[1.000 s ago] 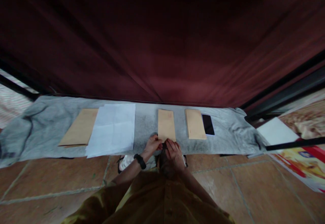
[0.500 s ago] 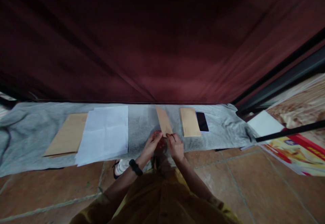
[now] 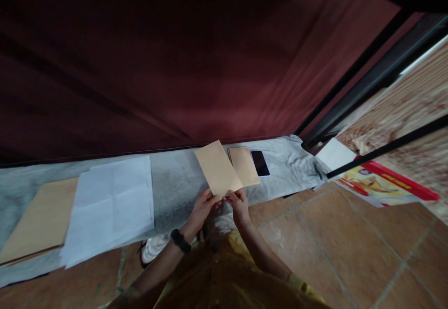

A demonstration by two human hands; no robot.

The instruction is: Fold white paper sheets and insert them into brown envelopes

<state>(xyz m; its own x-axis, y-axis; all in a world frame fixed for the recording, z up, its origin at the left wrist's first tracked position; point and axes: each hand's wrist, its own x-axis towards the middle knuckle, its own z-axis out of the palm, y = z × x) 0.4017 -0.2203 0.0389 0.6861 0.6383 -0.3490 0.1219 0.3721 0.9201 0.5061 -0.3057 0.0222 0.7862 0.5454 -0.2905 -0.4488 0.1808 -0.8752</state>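
Both hands pinch the near edge of a brown paper envelope (image 3: pixel 217 169), its broad face turned up and its far end slanting left. My left hand (image 3: pixel 205 206) grips the near left corner, and a dark band circles that wrist. At the near right part of the same edge is my right hand (image 3: pixel 238 205), thumb and fingers closed on the paper. Just right of the held envelope, partly covered by it, lies a stack of similar brown envelopes (image 3: pixel 247 166) on the grey cloth (image 3: pixel 171 178). A phone (image 3: pixel 261 163) with a dark screen sits beside the stack.
White paper sheets (image 3: pixel 112 201) lie to the left, overlapping larger brown envelopes (image 3: pixel 42 215). A dark red curtain (image 3: pixel 196 89) hangs behind the cloth-covered surface. On the right are a black metal bar (image 3: pixel 385 148), a white sheet (image 3: pixel 336 154) and a red-and-yellow printed package (image 3: pixel 385 183) above the tiled floor (image 3: pixel 297 234).
The held envelope has turned from steeply tilted to broad face up, partly over the stack. The camera view has swung right, so the surroundings appear shifted left.
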